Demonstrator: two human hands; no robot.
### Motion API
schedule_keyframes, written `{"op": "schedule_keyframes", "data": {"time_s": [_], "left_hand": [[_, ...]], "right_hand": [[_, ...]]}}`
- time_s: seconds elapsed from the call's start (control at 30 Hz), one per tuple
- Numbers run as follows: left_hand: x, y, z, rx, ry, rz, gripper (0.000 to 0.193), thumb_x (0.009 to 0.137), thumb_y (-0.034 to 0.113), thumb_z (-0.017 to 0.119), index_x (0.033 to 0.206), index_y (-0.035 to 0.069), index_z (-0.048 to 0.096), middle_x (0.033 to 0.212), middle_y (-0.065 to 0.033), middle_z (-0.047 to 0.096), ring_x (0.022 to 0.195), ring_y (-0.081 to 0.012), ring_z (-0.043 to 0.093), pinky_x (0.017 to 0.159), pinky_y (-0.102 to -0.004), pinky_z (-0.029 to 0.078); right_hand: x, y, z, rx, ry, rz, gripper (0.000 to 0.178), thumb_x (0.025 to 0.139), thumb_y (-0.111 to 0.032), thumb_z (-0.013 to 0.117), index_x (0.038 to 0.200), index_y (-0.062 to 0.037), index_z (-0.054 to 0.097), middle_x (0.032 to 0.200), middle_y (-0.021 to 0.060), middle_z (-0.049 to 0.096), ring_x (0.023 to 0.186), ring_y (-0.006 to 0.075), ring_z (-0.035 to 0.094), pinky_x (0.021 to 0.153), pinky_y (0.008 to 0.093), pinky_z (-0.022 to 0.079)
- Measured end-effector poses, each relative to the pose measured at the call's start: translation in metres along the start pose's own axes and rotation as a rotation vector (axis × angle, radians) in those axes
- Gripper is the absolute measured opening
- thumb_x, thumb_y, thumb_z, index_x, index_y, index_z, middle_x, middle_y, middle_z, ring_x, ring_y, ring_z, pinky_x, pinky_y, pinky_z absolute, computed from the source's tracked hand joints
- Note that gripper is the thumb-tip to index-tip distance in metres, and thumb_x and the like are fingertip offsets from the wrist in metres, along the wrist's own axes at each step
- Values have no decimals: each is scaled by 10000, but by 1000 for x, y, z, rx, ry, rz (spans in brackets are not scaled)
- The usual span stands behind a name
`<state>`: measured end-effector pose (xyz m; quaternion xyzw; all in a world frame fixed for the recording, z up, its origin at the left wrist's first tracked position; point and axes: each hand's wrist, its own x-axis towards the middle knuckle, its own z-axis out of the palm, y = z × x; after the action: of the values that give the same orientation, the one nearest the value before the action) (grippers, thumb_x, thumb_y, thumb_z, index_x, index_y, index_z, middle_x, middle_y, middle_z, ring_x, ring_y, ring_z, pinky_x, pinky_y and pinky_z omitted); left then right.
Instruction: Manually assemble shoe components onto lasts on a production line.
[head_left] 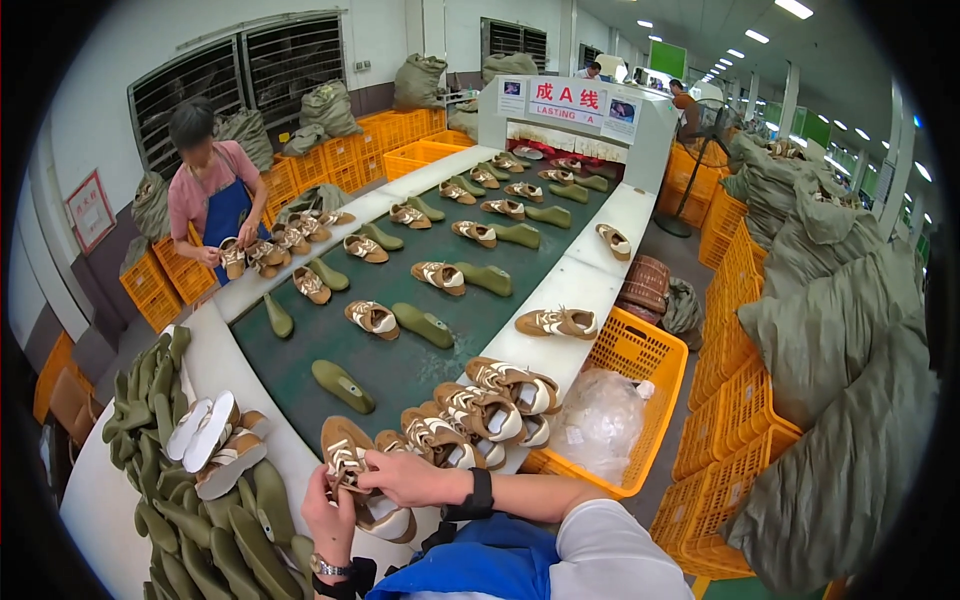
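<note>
A brown and cream sneaker (pixel 345 441) is between my hands at the near edge of the white worktop. My left hand (pixel 328 515) is closed on its near side. My right hand (pixel 405 478) is closed too, its fingers at the lacing; the exact grip on the laces is too small to tell. Just right of my hands, matching sneakers (pixel 490 412) are stacked in a cluster along the white ledge. To the left lies a big heap of olive green shoe lasts (pixel 240 540), with several white insoles (pixel 205 435) on top.
A dark green conveyor belt (pixel 390 275) carries sneakers paired with lasts. At right stands an orange crate (pixel 650 360) holding clear plastic bags. Stacked orange crates (pixel 740 400) with grey-green sacks (pixel 830 330) line the right. Across the belt, a co-worker (pixel 215 185) handles sneakers.
</note>
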<state>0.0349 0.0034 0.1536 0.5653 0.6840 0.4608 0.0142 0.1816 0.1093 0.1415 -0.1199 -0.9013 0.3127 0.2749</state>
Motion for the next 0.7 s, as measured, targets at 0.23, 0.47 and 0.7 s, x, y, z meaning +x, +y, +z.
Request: {"op": "schedule_keyframes", "data": {"time_s": [0.23, 0.47, 0.7], "left_hand": [[1, -12, 3, -222, -32, -84, 302, 775, -27, 583, 1076, -23, 551, 819, -136, 637, 701, -236, 636, 637, -314, 505], [-7, 9, 3, -6, -84, 174, 311, 716, -38, 574, 1026, -12, 563, 954, -163, 591, 874, -349, 575, 779, -406, 482], [-5, 10, -2, 25, -176, 165, 231, 730, 46, 657, 939, -2, 570, 1001, -160, 571, 921, -345, 548, 816, -400, 453]], "right_hand": [[-8, 3, -2, -136, 77, -118, 84, 811, -96, 550, 893, -102, 535, 846, 115, 492, 694, 313, 575, 545, 414, 455], [-13, -11, 2, -73, 157, -30, 216, 868, -151, 550, 1080, -110, 565, 841, 96, 559, 673, 325, 591, 541, 410, 481], [-11, -12, 4, 1, 237, 24, 212, 866, -145, 565, 1057, -54, 572, 931, 126, 604, 798, 332, 614, 648, 402, 507]]}}
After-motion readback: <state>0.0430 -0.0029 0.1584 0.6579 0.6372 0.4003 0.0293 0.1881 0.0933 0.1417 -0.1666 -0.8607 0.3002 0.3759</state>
